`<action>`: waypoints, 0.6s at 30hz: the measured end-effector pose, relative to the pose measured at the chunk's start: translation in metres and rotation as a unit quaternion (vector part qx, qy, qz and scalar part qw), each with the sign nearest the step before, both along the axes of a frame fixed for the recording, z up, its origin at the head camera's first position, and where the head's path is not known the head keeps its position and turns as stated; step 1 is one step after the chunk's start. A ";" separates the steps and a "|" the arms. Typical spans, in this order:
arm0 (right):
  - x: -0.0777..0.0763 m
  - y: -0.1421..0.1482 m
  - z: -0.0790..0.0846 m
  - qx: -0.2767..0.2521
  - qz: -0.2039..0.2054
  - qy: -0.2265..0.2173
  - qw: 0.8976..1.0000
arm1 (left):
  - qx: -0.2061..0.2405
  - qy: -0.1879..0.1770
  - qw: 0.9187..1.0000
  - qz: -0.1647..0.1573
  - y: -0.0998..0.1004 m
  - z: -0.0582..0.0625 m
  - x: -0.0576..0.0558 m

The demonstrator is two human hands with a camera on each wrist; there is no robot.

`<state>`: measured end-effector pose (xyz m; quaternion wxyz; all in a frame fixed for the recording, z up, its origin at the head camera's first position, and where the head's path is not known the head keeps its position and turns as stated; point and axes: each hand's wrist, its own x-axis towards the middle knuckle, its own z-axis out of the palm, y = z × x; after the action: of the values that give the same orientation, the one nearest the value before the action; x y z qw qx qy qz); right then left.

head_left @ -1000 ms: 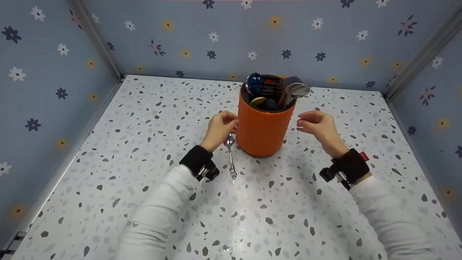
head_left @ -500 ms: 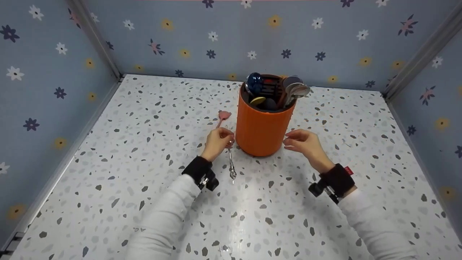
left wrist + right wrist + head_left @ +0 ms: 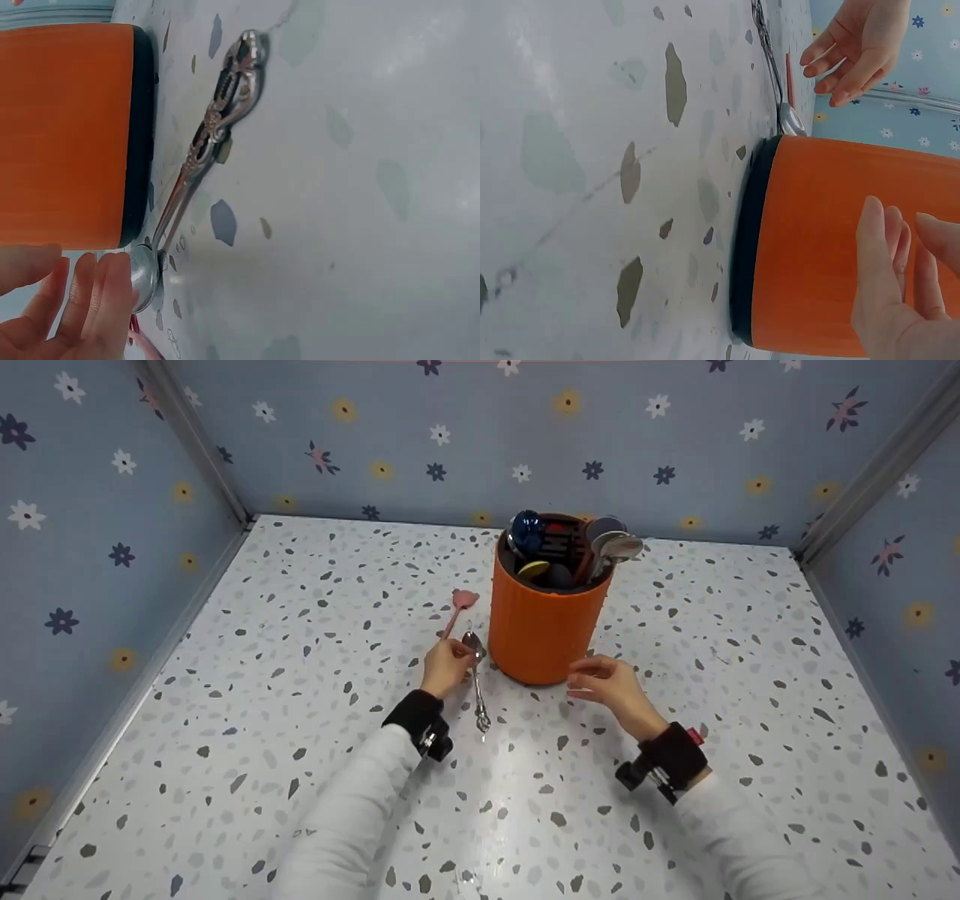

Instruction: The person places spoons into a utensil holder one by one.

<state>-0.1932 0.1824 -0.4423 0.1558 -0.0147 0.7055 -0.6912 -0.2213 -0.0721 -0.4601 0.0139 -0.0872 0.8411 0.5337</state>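
A silver spoon (image 3: 481, 701) with an ornate handle lies on the table, its bowl pointing away. My left hand (image 3: 446, 667) is beside the bowl, fingers loosely bent with nothing held; in the left wrist view the fingertips (image 3: 112, 281) overlap the bowl's edge. Just beyond that hand lies a pink utensil (image 3: 464, 599), its thin handle partly hidden by the fingers. An orange utensil holder (image 3: 546, 634) stands upright right of the spoon. My right hand (image 3: 611, 694), relaxed and holding nothing, is near the holder's lower right side.
Inside the holder are a dark blue round-headed utensil (image 3: 529, 531), a yellow piece (image 3: 534, 569) and silver spoons (image 3: 622, 547), among others. Flowered panels (image 3: 480, 442) enclose the speckled table (image 3: 315, 585) at the back and sides.
Both hands have come down toward me, the right one also moving left. The pink utensil and the silver spoon's bowl have come into sight from behind my left hand.
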 end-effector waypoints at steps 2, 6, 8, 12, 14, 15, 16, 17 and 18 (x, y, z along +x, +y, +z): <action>0.002 -0.004 -0.002 -0.007 -0.003 -0.012 1.000 | -0.025 0.011 1.000 -0.007 -0.001 -0.003 -0.001; 0.005 -0.010 -0.007 -0.014 0.003 -0.030 0.999 | -0.082 0.080 0.993 -0.022 -0.011 -0.072 -0.037; 0.006 -0.013 -0.009 -0.016 0.010 -0.035 0.999 | -0.124 0.114 0.985 -0.023 -0.018 -0.124 -0.065; 0.008 -0.018 -0.014 -0.016 0.025 -0.040 0.999 | -0.196 0.122 0.973 -0.018 -0.025 -0.194 -0.107; 0.009 -0.020 -0.015 -0.016 0.036 -0.040 0.998 | -0.213 0.085 0.973 -0.030 -0.023 -0.193 -0.109; 0.010 -0.021 -0.016 -0.016 0.042 -0.039 0.998 | -0.226 0.078 0.971 -0.028 -0.021 -0.193 -0.110; 0.010 -0.022 -0.017 -0.015 0.046 -0.038 0.998 | -0.236 0.084 0.968 -0.024 -0.019 -0.194 -0.110; 0.010 -0.023 -0.017 -0.016 0.051 -0.037 0.998 | -0.244 0.083 0.966 -0.022 -0.017 -0.195 -0.110; 0.011 -0.023 -0.018 -0.015 0.053 -0.036 0.998 | -0.252 0.074 0.965 -0.023 -0.016 -0.201 -0.115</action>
<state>-0.1826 0.1590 -0.4599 0.2176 -0.0294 0.6868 -0.6928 -0.3361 -0.0885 -0.6614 -0.0586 -0.0286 0.9488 0.3091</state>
